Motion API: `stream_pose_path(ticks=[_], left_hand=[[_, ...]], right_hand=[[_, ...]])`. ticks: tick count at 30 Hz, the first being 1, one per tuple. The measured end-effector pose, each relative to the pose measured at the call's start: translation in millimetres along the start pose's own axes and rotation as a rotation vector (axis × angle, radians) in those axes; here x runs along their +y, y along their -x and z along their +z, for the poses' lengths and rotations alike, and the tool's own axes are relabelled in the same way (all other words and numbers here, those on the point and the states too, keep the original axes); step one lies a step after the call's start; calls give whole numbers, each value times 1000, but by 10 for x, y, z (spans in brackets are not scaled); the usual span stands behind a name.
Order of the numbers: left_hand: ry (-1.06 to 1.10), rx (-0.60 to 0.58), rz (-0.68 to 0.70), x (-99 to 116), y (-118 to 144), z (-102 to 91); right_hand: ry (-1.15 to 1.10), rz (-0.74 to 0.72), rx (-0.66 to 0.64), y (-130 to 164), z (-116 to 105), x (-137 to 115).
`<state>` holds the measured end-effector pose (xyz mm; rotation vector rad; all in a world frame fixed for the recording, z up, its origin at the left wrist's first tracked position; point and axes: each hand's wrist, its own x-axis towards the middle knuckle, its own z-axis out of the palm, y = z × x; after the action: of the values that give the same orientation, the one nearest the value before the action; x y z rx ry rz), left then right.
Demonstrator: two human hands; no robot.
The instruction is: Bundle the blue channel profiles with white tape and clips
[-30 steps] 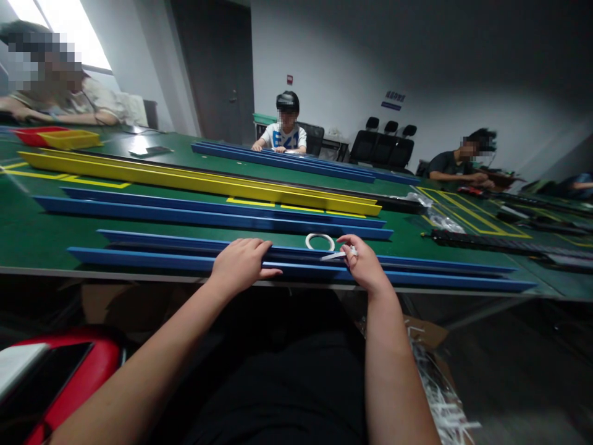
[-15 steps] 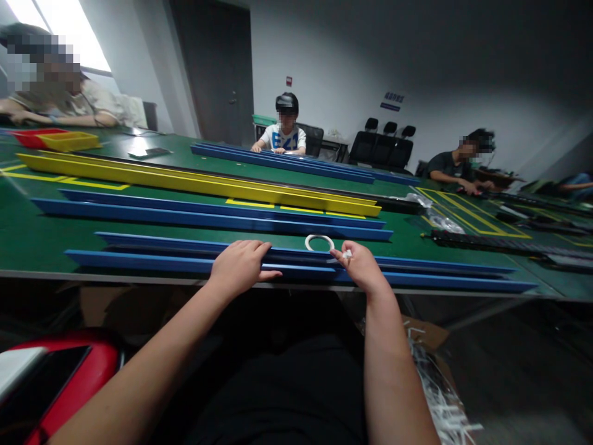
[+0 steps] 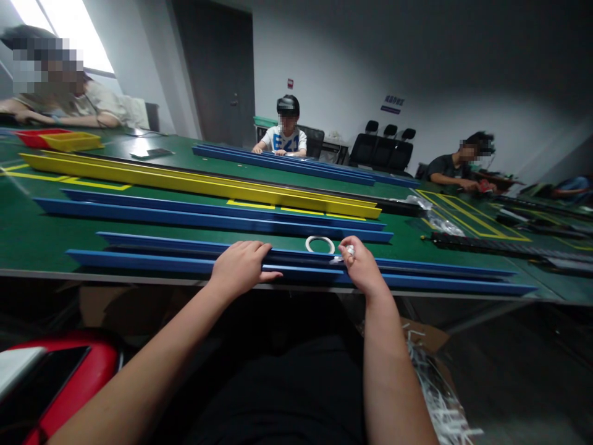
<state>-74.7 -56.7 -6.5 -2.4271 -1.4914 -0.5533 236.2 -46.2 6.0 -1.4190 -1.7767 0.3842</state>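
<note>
The nearest blue channel (image 3: 148, 262) lies lengthwise along the front edge of the table (image 3: 407, 239), its trough upward. It looks rigid, smooth-walled and fairly light for its length, so it could slide if pushed from one side and would probably swing at the ends if lifted from one point; the surest hold seems to be across both walls, with hands spread well apart. The left hand (image 3: 238, 266) lies over it, thumb apart from the other fingers, though whether it presses firmly I cannot tell. The right hand's (image 3: 361, 266) fingers are pinched together on a crumpled white strip (image 3: 336, 260), which looks soft, thin and almost weightless, best taken close to its free end and likely to curl or tear. A white tape ring (image 3: 319, 252) lies just behind the channel, near the right hand.
</note>
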Motion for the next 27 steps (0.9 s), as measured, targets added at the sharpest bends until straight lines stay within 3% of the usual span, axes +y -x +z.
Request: stream_pose_path(ticks=[7, 17, 27], left_hand=[[-11, 13, -1, -3, -4, 12], [-18, 3, -5, 9, -1, -12], [-17, 7, -5, 3, 1, -9]], right_hand=[[-194, 57, -90, 1, 8, -11], [-81, 53, -104, -28, 48, 17], [-277, 120, -109, -1, 34, 27]])
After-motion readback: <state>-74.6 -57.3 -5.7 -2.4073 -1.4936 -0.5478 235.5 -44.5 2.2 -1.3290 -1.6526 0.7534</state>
